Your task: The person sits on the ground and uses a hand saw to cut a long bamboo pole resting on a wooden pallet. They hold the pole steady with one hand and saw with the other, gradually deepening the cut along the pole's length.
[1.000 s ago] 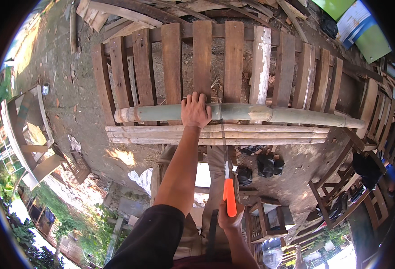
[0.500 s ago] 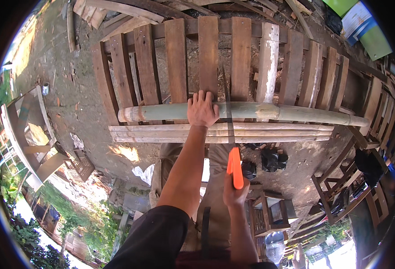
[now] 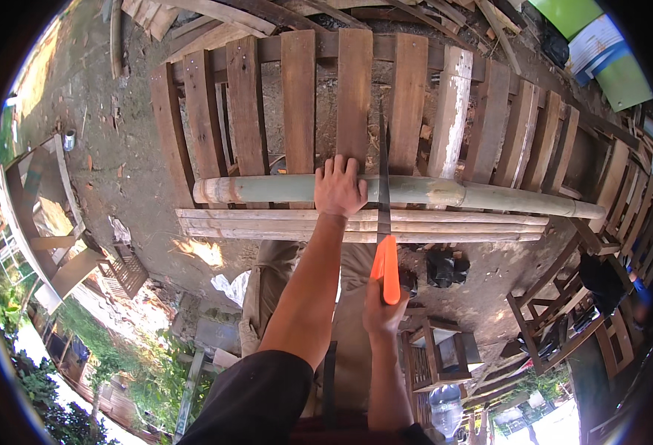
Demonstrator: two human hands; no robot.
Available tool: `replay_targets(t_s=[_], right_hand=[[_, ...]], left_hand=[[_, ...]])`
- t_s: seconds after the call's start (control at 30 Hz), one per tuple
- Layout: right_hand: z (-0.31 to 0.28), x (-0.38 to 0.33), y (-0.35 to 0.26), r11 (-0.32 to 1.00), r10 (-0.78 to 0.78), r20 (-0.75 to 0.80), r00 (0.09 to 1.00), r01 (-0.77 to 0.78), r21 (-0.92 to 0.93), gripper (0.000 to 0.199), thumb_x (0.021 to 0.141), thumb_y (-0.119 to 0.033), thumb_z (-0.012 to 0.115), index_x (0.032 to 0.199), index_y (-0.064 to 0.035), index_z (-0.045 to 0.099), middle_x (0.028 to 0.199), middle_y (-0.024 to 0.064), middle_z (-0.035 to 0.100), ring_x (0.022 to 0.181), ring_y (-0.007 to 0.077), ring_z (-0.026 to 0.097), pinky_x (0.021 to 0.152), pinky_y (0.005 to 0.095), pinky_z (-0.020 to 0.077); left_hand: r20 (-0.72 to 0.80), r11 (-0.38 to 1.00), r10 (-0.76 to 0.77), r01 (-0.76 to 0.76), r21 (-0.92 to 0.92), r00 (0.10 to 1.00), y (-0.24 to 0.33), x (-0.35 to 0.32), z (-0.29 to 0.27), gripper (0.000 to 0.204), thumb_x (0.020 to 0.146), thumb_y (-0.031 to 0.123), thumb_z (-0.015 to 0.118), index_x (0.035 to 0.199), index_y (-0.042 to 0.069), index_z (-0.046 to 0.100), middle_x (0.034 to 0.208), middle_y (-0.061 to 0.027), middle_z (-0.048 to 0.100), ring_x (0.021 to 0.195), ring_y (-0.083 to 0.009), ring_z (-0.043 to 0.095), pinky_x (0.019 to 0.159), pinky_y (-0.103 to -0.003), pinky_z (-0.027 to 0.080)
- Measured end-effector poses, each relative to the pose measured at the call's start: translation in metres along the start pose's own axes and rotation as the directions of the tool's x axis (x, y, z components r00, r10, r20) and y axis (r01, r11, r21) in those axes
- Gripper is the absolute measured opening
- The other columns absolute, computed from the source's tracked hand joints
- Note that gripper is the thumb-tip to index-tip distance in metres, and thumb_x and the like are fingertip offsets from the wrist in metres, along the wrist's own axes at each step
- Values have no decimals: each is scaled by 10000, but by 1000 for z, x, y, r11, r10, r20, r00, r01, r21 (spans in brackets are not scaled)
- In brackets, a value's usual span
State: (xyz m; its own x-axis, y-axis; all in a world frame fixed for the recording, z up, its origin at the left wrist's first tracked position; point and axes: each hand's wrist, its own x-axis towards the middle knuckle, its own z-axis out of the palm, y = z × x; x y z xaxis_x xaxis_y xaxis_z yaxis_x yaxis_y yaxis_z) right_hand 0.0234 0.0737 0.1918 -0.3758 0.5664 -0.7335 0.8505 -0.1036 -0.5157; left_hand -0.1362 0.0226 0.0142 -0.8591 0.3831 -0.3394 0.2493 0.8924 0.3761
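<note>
A long pale-green bamboo pole (image 3: 267,188) lies crosswise over a slatted wooden platform (image 3: 353,89). My left hand (image 3: 340,189) grips the pole near its middle from above, fingers curled over the far side. In my right hand (image 3: 383,308), closed round the orange handle, is a handsaw (image 3: 386,271). Its long dark blade crosses the pole just right of my left hand and points away from me. Whether the teeth have cut into the bamboo cannot be made out. Nearer to me, several split bamboo strips (image 3: 267,222) lie side by side, parallel to the pole, under the blade.
Scrap boards (image 3: 215,22) are heaped beyond the platform. A wooden frame (image 3: 534,326) stands at right, a small wooden stool (image 3: 441,356) at lower right. Black plastic bags (image 3: 446,267) lie on the ground. At left are a tilted cabinet-like piece (image 3: 19,222) and a can (image 3: 69,139).
The saw has slid slightly forward across the pole, and its blade points more nearly straight away from me. My left hand keeps its grip. The whole view has shifted a little.
</note>
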Motion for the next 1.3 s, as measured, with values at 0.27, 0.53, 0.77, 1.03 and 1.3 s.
replay_targets(t_s=[0.27,0.53,0.77,1.03,1.3], right_hand=[[-17,-21,-12,998,-58,69,996,58,6,189,890,-111,629,752,6,575,555,57,511,504,107,533,463,323,382],[-51,-68,-14,979,-202,84,976,202,12,274,925,-51,612,667,-35,521,569,-29,492,504,60,453,470,271,344],[5,40,-34,989,-135,112,984,141,-47,213,895,-87,611,728,36,562,601,87,558,542,134,510,511,357,411],[0,50,-26,980,-185,79,980,190,-60,210,882,-97,625,712,16,576,562,63,540,521,149,520,521,347,417],[-60,-61,3,965,-174,128,976,195,-175,154,851,-75,631,725,9,604,571,126,570,505,223,616,487,370,429]], left_hand=[[-45,999,-27,26,-21,999,-3,3,-2,279,752,279,598,980,121,568,1015,-104,521,1000,-298,533,833,-449,417],[-50,997,-52,49,-52,997,-1,-2,-3,284,742,275,609,973,115,565,1008,-107,522,993,-301,534,828,-441,417],[-124,996,-80,74,-53,989,-2,1,-4,298,794,278,602,1031,102,561,1029,-120,541,1027,-321,532,895,-454,397],[-350,935,-353,339,-103,868,-12,10,-11,292,869,299,576,1045,68,603,1055,-151,550,1072,-335,531,1010,-486,350],[-254,943,-313,331,30,915,-20,13,-4,301,834,326,591,1031,99,614,1063,-145,541,1070,-329,524,1004,-491,338]])
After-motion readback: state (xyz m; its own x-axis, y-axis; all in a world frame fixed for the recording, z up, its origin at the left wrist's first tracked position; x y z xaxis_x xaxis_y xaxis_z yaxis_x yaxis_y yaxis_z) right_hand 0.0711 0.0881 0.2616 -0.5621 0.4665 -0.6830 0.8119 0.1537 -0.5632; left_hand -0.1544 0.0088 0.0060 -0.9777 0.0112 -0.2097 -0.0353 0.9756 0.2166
